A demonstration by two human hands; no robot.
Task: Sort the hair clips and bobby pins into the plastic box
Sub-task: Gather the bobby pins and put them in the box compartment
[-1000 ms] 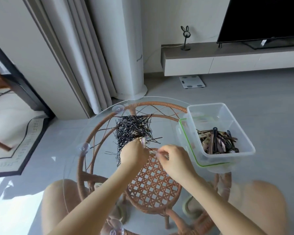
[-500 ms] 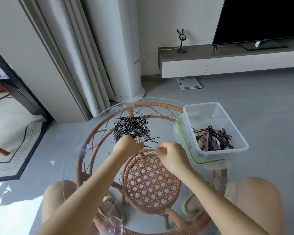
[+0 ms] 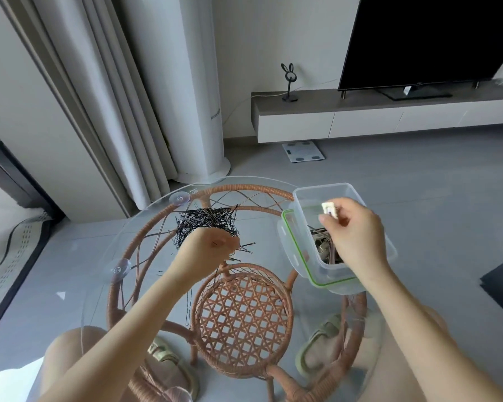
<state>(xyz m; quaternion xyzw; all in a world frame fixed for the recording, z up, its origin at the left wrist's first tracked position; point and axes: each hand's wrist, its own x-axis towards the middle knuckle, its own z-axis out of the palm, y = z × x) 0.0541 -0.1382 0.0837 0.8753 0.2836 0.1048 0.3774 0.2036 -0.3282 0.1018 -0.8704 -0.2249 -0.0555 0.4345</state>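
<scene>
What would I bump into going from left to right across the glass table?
Left-rim suction cup → pile of black bobby pins → clear plastic box. The left hand overlaps the pins, and the right hand, pinching a small white clip, overlaps the box, so I left them out.

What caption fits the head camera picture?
Right hand holds a white clip over the plastic box; left hand at the bobby pin pile.

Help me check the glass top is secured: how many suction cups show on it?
3 suction cups: one at the far rim, one at the left rim, one at the near edge, partly cut off. More may be hidden under the plastic box.
</scene>
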